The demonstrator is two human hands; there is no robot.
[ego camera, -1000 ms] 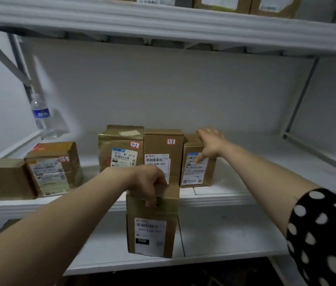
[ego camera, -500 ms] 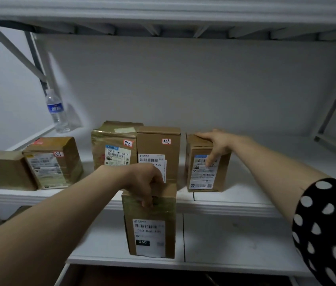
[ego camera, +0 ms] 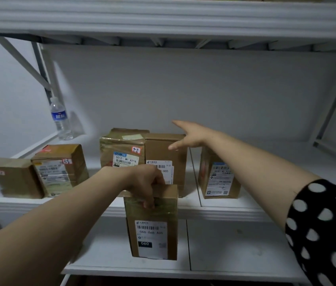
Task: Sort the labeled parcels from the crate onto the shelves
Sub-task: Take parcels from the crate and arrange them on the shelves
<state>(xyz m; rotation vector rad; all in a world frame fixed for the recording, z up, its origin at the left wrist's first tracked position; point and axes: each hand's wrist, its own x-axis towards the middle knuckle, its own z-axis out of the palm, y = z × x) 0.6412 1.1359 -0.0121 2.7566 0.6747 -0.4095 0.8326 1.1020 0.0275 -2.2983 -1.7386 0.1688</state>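
We see a row of parcels [ego camera: 121, 149] along the middle shelf [ego camera: 231, 212], a bottle [ego camera: 60, 118] far left behind, the near parcel [ego camera: 152, 230] before its edge.

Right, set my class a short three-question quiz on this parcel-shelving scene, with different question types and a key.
1. True or false: the right hand grips a parcel.
2. Which hand holds the 060 parcel? A left, B right, C neither.
3. How many parcels stand on the shelf that bears the water bottle?
Key: 1 false, it is open; 2 A, the left hand; 3 five, from the far-left parcel to the far-right parcel.
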